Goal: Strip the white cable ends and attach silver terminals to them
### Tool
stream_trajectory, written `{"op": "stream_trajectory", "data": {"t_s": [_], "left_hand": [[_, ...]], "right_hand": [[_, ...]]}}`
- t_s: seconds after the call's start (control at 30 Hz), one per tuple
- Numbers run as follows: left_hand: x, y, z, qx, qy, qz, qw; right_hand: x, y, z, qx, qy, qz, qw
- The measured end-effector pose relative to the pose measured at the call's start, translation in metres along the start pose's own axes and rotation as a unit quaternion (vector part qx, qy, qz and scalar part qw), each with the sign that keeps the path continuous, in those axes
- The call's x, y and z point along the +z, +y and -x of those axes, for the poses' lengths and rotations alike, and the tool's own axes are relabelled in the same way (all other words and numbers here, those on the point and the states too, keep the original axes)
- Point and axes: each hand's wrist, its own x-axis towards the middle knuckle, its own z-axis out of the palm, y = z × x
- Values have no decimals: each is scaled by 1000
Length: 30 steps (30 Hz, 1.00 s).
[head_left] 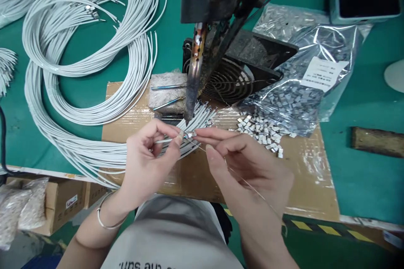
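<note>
My left hand (pixel 148 155) pinches the end of a thin white cable (pixel 167 140) between thumb and fingers. A small metal shell (pixel 191 135) sits at that cable end, right below the tip of a fixed soldering iron (pixel 193 80). My right hand (pixel 249 164) holds a thin solder wire (pixel 249 185) with its fingertips touching the metal shell. A bundle of white cable ends (pixel 198 118) lies on the cardboard sheet (pixel 309 164) just behind my hands.
Coils of white cables (pixel 94 50) cover the green table at the left. A black fan (pixel 240 71) stands behind the iron. Loose metal shells (pixel 261 130) spill from a plastic bag (pixel 303 92). Tweezers (pixel 167 87) rest on a pad. Boxes (pixel 63 201) sit below.
</note>
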Motion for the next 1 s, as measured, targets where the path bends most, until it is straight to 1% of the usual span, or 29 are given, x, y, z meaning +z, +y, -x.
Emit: {"op": "stream_trajectory", "data": {"t_s": [0.2,0.47,0.63,1.0], "left_hand": [[3,2,-6,14,6,0,1000],[6,4,-12,36,14,2,999],[7,5,-15,42,22,0,999],[4,4,-14,48,26,-3,999]], "right_hand": [[3,0,-7,7,0,-33,999],[3,0,-12,16,18,-34,999],[5,-1,-14,10,23,-28,999],[5,1,-14,1,8,-49,999]]}}
